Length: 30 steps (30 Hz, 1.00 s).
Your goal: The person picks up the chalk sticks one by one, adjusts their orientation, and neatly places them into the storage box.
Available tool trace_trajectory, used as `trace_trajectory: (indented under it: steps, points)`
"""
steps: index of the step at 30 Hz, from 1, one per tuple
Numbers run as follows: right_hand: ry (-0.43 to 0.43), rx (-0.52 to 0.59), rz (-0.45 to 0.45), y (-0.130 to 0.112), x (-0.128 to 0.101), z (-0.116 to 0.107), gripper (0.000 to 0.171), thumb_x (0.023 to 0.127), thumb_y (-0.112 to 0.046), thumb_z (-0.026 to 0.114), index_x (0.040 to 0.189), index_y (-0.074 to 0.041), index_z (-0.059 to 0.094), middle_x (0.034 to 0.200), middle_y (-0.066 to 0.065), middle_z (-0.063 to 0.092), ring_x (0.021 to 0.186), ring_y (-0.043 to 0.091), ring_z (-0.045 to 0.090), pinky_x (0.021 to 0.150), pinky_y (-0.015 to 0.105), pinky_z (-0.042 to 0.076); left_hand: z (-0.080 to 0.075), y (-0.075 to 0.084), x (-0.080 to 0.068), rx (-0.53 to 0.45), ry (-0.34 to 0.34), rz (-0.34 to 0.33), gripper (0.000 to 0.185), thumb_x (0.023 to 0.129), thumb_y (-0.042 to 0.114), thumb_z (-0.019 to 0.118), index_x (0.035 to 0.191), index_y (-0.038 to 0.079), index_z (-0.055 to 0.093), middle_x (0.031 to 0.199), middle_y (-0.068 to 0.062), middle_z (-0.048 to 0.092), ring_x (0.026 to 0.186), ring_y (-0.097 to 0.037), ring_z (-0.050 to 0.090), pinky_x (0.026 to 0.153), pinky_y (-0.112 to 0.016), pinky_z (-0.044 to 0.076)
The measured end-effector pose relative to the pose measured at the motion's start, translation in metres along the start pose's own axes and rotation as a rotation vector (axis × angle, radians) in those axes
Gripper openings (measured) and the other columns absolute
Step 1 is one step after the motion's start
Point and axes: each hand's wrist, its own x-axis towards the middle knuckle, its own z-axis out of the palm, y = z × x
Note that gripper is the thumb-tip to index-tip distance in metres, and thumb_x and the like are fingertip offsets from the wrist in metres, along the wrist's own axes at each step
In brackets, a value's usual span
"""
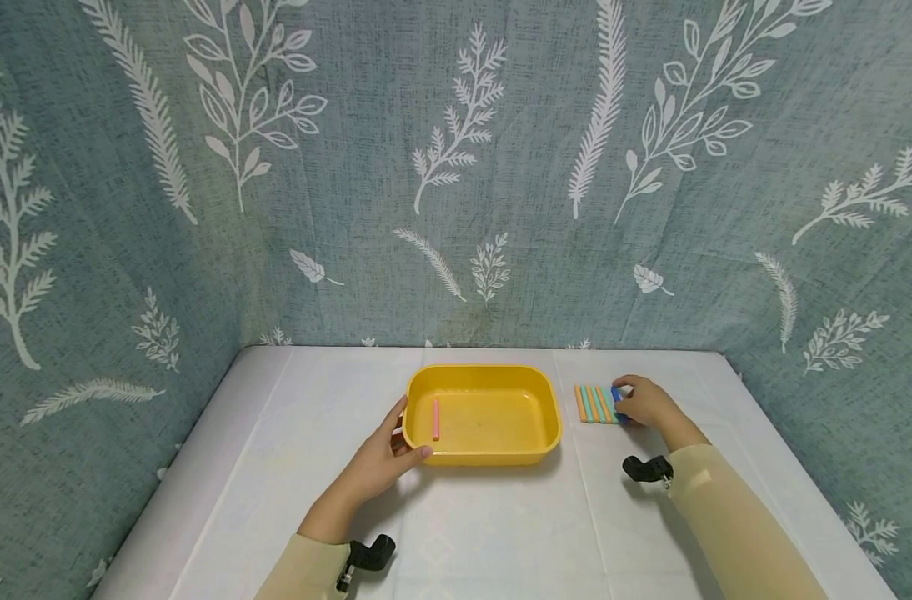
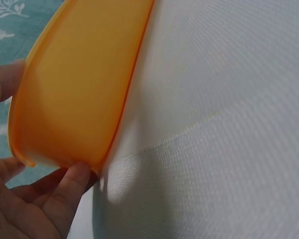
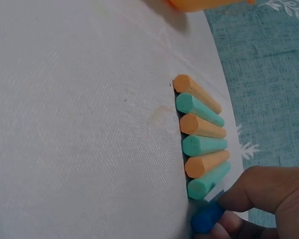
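A yellow plastic tub (image 1: 501,421) sits near the middle of the table, with a pink chalk stick (image 1: 436,419) lying inside toward its left end. My left hand (image 1: 373,467) grips the tub's left end, thumb at the near corner and fingers along the side. To the right of the tub, orange and green chalk sticks (image 3: 204,146) lie side by side in an alternating row. At the row's right end, my right hand (image 3: 283,199) pinches a blue chalk stick (image 3: 207,219) between thumb and fingers. The fingers partly cover that blue stick.
A white cloth (image 1: 493,533) covers the table. Blue-green fabric walls (image 1: 366,167) with white leaf prints rise behind it and at both sides. Black wrist mounts (image 1: 372,552) are strapped at both sleeves.
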Motion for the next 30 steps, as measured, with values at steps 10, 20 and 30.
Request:
trace_trajectory:
  steps: [10,20,30]
  points:
    - [0.022,0.335,0.04,0.012,-0.007,0.0,0.058,0.094,-0.009,0.059,0.147,0.003,0.04,0.115,0.023,0.05,0.076,0.018,0.061,0.066,0.032,0.059,0.0,0.001,-0.001,-0.018,-0.004,-0.003,0.098,0.09,0.032,0.077,0.162,0.016,0.014,0.154,-0.018,0.04,0.129,-0.031,0.055,0.104,-0.042,0.048]
    - [-0.007,0.516,0.006,0.008,-0.022,-0.005,0.064,0.098,-0.006,0.058,0.154,0.0,0.03,0.107,0.016,0.053,0.079,0.019,0.06,0.072,0.034,0.059,0.0,0.002,-0.002,-0.003,-0.003,-0.004,0.098,0.09,0.034,0.077,0.162,0.015,0.014,0.154,-0.019,0.04,0.128,-0.031,0.055,0.103,-0.043,0.049]
    - [-0.029,0.548,-0.071,0.004,-0.034,-0.008,0.062,0.1,-0.005,0.055,0.155,0.003,0.026,0.1,0.012,0.055,0.08,0.017,0.061,0.075,0.034,0.06,0.001,0.0,-0.001,-0.017,0.002,0.002,0.097,0.09,0.031,0.077,0.162,0.016,0.014,0.154,-0.019,0.04,0.129,-0.031,0.055,0.104,-0.042,0.048]
